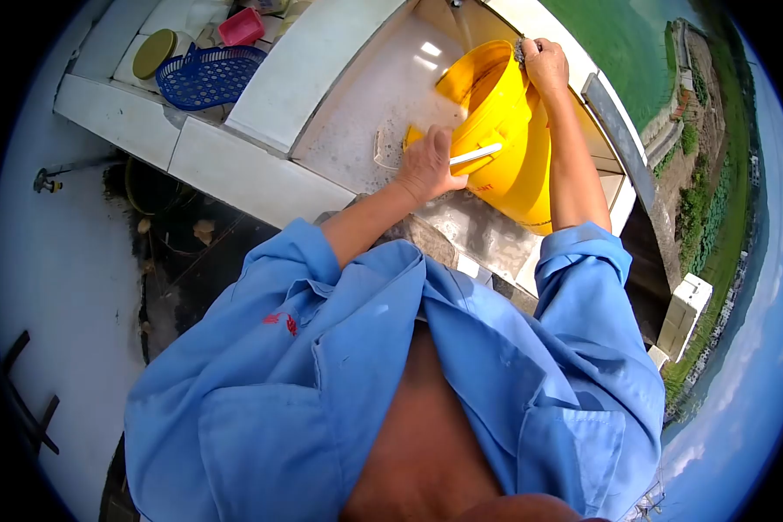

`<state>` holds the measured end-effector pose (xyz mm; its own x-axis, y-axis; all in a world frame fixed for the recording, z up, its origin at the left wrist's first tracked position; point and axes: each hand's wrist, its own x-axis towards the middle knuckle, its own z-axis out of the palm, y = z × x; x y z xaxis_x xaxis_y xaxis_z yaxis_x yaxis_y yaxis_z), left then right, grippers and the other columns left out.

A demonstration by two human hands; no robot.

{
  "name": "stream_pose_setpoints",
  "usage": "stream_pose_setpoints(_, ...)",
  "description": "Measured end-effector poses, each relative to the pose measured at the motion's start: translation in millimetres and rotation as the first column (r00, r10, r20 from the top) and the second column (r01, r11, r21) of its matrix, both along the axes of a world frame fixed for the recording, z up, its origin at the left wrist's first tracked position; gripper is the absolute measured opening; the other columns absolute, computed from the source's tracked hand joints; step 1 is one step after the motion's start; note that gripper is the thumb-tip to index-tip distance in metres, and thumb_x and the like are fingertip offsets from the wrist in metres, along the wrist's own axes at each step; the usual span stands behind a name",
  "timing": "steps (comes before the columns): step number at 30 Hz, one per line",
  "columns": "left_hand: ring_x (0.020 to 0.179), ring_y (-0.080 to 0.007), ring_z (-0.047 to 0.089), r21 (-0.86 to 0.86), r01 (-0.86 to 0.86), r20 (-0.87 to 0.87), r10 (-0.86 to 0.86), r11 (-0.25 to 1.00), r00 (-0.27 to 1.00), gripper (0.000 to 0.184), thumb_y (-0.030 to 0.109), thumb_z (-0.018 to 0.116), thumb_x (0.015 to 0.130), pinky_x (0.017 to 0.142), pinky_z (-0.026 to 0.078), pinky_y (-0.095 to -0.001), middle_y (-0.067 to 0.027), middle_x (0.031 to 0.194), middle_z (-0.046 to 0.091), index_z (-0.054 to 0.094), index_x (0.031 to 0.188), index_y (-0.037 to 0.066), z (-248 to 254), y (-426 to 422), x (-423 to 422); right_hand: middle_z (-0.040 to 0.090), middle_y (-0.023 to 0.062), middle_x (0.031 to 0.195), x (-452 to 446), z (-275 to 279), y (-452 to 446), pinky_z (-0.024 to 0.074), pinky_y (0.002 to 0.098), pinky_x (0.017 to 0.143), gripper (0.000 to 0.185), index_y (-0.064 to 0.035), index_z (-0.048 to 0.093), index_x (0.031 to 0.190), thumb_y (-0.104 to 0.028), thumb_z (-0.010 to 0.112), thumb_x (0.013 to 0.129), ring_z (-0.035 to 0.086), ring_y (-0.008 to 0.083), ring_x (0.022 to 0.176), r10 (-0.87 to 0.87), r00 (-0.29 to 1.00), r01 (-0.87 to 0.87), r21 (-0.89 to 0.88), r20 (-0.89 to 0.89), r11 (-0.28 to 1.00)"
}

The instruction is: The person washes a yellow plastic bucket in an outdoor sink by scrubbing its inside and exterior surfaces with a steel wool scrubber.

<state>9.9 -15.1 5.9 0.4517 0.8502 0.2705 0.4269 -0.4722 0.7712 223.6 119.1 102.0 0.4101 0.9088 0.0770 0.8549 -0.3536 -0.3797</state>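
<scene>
A yellow bucket (524, 178) lies tilted in a tiled sink (344, 113), its opening toward the upper left. My left hand (428, 163) grips the bucket's near rim, beside the white grip of its handle (476, 156). My right hand (545, 68) is closed on a grey scouring pad (521, 50), pressed at the far rim of the bucket. Soapy water with foam (348, 143) lies in the sink to the left of the bucket. Part of the pad is hidden by my fingers.
On the white tiled counter (226, 170) at the left stand a blue perforated basket (209, 78), a pink container (241, 27) and a jar with a gold lid (153, 54). A grey strip (618, 139) edges the sink's right side. A white box (685, 315) is at the right.
</scene>
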Motion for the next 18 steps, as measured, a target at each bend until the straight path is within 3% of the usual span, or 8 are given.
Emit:
stream_pose_setpoints(1,0.080,-0.0385,0.052,-0.004,-0.001,0.000,0.001,1.000,1.000,0.076,0.027,0.076,0.054,0.069,0.045,-0.0446,-0.0190,0.096,0.045,0.031,0.110,0.004,-1,-1,0,0.060,0.0169,0.091,-15,5,-21,0.0450,0.0421,0.075,0.033,-0.0069,0.065,0.087,-0.035,0.050,0.078,0.058,0.0344,0.081,0.030,0.986,-0.050,0.117,0.164,0.992)
stream_pose_setpoints(4,0.083,-0.0385,0.052,-0.001,0.028,0.027,-0.028,1.000,0.999,0.076,0.026,0.076,0.054,0.069,0.045,-0.0451,-0.0187,0.098,0.044,0.030,0.110,0.005,-3,5,4,0.052,0.0125,0.084,-58,4,-79,0.0435,0.0404,0.068,0.017,-0.0057,0.056,0.076,-0.022,0.059,0.075,0.051,0.0309,0.079,0.146,0.921,-0.272,0.330,0.361,0.904)
stream_pose_setpoints(9,0.077,-0.0364,0.053,0.041,-0.002,0.040,0.001,0.999,0.999,0.078,0.028,0.078,0.052,0.066,0.046,-0.0433,-0.0179,0.096,0.044,0.030,0.109,0.006,-9,5,6,0.051,0.0121,0.084,-108,-3,-138,0.0428,0.0396,0.071,0.016,-0.0063,0.053,0.078,-0.018,0.063,0.072,0.049,0.0306,0.080,0.288,0.892,-0.394,0.286,0.347,0.874)
stream_pose_setpoints(13,0.077,-0.0370,0.054,0.073,0.010,0.013,-0.011,0.997,1.000,0.077,0.029,0.078,0.054,0.066,0.045,-0.0439,-0.0182,0.096,0.045,0.031,0.110,0.006,-4,7,2,0.053,0.0144,0.083,-78,23,-120,0.0429,0.0374,0.073,0.016,-0.0030,0.056,0.081,-0.017,0.062,0.075,0.051,0.0303,0.081,0.358,0.933,-0.347,0.360,0.038,0.866)
stream_pose_setpoints(14,0.083,-0.0378,0.053,0.017,0.020,0.005,-0.020,1.000,1.000,0.072,0.030,0.076,0.057,0.069,0.045,-0.0448,-0.0182,0.098,0.046,0.034,0.111,0.005,-4,6,1,0.055,0.0132,0.083,-59,19,-109,0.0429,0.0344,0.071,0.018,-0.0019,0.057,0.083,-0.019,0.061,0.078,0.053,0.0247,0.080,0.294,0.955,-0.249,0.441,-0.038,0.863)
stream_pose_setpoints(15,0.083,-0.0378,0.053,0.016,0.015,0.007,-0.015,1.000,1.000,0.072,0.030,0.076,0.057,0.069,0.045,-0.0448,-0.0182,0.098,0.046,0.034,0.111,0.005,-3,5,0,0.056,0.0088,0.080,-34,8,-92,0.0431,0.0295,0.069,0.022,-0.0005,0.058,0.084,-0.022,0.058,0.081,0.054,0.0179,0.076,0.179,0.901,0.013,0.436,-0.396,0.900)
stream_pose_setpoints(16,0.083,-0.0377,0.053,0.002,0.024,0.011,-0.024,1.000,1.000,0.072,0.031,0.076,0.057,0.069,0.045,-0.0447,-0.0184,0.098,0.046,0.034,0.111,0.005,-2,5,-1,0.056,0.0051,0.080,-26,17,-81,0.0428,0.0256,0.066,0.026,0.0010,0.059,0.085,-0.025,0.056,0.083,0.053,0.0132,0.071,0.138,0.721,0.197,0.392,-0.679,0.899)
stream_pose_setpoints(18,0.083,-0.0376,0.053,-0.009,0.038,0.018,-0.038,0.999,0.999,0.073,0.031,0.076,0.058,0.069,0.045,-0.0446,-0.0186,0.097,0.047,0.034,0.111,0.005,3,5,1,0.056,0.0044,0.080,-5,21,-56,0.0432,0.0234,0.062,0.034,0.0015,0.056,0.094,-0.031,0.056,0.084,0.052,0.0112,0.067,0.021,0.646,0.312,0.288,-0.763,0.905)
